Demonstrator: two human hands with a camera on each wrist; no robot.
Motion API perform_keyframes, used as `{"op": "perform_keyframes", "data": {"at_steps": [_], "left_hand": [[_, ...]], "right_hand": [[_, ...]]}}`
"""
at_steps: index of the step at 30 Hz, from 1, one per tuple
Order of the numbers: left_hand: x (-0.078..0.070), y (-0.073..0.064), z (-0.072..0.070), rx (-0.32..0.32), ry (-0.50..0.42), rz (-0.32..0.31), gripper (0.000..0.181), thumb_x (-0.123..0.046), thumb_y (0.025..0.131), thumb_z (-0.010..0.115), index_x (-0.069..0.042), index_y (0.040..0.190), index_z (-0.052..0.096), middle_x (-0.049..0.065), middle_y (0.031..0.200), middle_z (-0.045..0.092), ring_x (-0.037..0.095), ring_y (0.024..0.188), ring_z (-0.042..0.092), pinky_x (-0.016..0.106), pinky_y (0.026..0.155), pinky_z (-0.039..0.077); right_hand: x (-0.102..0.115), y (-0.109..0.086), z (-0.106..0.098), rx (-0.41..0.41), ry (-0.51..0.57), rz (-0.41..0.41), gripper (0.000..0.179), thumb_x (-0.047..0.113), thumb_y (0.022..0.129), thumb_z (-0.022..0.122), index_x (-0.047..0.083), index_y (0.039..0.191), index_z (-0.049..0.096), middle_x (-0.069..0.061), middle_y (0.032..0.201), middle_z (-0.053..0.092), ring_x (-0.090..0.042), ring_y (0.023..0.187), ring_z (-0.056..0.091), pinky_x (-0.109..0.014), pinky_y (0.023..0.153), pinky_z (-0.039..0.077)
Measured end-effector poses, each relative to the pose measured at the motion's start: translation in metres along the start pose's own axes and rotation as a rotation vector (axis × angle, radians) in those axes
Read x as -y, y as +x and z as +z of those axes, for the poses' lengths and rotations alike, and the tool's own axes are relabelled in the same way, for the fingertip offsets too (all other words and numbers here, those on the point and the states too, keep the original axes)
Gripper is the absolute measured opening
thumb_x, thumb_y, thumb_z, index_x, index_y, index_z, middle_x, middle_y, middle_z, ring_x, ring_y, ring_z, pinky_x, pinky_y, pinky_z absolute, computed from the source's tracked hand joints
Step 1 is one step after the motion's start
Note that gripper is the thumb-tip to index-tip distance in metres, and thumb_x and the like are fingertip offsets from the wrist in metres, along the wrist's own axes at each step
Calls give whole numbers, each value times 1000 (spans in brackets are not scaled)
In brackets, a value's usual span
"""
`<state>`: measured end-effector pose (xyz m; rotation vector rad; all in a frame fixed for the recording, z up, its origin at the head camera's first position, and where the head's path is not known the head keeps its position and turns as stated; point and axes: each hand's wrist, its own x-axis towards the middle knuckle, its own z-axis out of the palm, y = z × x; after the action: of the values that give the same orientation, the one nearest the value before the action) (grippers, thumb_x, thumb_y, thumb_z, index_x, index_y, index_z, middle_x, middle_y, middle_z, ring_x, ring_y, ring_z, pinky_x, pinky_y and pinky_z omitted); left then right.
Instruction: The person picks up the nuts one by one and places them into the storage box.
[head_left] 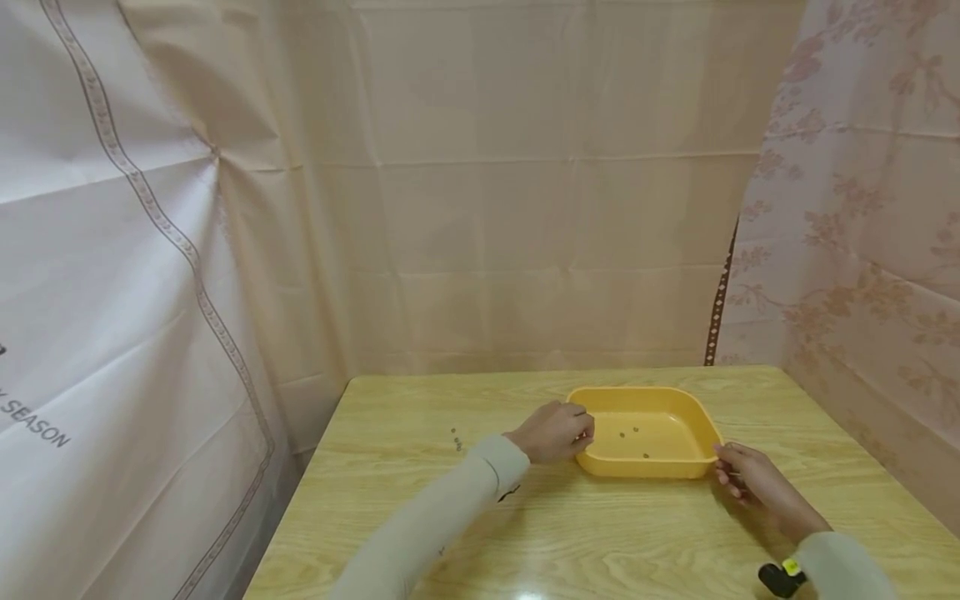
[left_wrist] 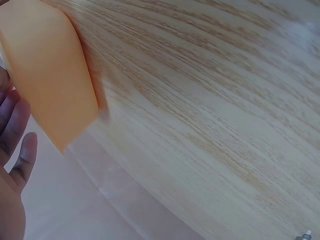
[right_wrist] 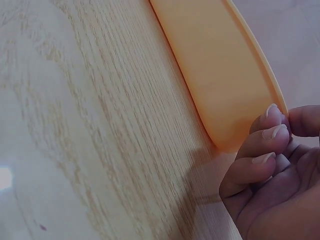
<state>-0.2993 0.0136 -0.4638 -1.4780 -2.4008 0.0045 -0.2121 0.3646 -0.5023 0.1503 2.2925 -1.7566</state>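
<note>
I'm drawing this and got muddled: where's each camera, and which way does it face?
Head: worn on the head, facing forward and down at a smooth, yellow, rounded tray on a pale wood-grain table; left hand, right hand and pale sleeves show.
Left wrist: worn there, facing the tray's outer side; the left hand shows at the left edge.
Right wrist: worn there, facing the tray's outer side; the right hand shows lower right.
Both wrist views share the tray and table.
</note>
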Motion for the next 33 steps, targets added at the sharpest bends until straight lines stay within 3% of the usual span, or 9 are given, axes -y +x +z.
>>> {"op": "perform_keyframes", "data": {"at_steps": [8,21,26,33], "left_hand": [[1,-3,-4,18,-13,-17,12,-25,104,63,-19,101,73,-9,96,68,-2,77,56,13,69,45],[3,-12,-4,-8,-20,-5,12,-24,103,65,-19,98,75,-9,93,69,-1,75,57,12,69,45],[8,-20,-1,-49,-10,-14,14,-24,103,64,-18,99,76,-8,93,67,0,75,56,13,71,46],[18,-37,-1,-67,-13,-83,11,-24,102,66,-17,101,75,-7,94,66,3,79,57,17,73,48]], "right_hand": [[2,3,4,-9,-17,-1,39,38,113,35,7,94,49,1,77,51,-10,58,46,-26,53,41],[6,2,12,-1,-11,-4,38,36,113,36,7,92,48,1,77,50,-10,57,45,-26,52,41],[6,2,13,4,-17,-9,38,37,113,35,7,92,48,1,76,51,-10,57,45,-26,52,41],[4,3,11,-2,-18,-3,39,38,113,36,8,93,49,1,77,51,-10,58,45,-26,53,40]]}}
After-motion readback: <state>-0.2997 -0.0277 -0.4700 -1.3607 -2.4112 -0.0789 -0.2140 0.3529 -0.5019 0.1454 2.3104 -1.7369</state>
